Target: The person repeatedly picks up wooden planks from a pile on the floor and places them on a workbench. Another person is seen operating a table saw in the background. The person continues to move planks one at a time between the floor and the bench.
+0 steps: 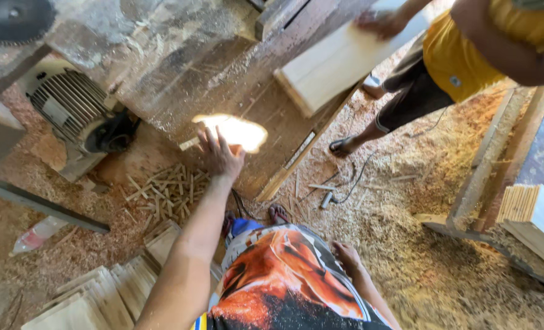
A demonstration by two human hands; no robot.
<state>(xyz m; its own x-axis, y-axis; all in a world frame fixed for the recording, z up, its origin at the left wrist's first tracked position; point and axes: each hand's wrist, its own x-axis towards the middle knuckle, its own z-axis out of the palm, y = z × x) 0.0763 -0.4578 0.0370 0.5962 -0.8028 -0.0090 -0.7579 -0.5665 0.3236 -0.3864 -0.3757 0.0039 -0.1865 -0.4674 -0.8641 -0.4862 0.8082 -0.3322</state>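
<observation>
— Pale wood, glaring in a patch of sun: a small offcut (189, 144) lies on the saw desk (180, 73) just at the fingertips of the left hand (220, 153). That hand is stretched out with the fingers spread wide, holding nothing that I can see.

— Which way does the piece run?

— Its long axis lies roughly across the reach, a little to the left of the fingers and touching them or nearly so; the bright spot (235, 131) washes out the exact contact. The left hand is far the nearer one. The right hand (345, 255) hangs low beside the patterned shirt (284, 275), loosely curled, empty, well apart from the wood.

— And around them?

— Below the left wrist, a scatter of thin sticks (165, 190) on the sawdust floor (418, 256); nearer the elbow, stacks of cut boards (101, 296). Left of the reach sits a ribbed motor (70, 113), with a circular saw blade (15, 18) above it. Beyond the hand, a co-worker in a yellow shirt (461, 55) presses a hand (379, 23) on a wide pale plank (339, 64) — its length angles away from the person. Off to the right, another bundle of boards (534, 223).
</observation>
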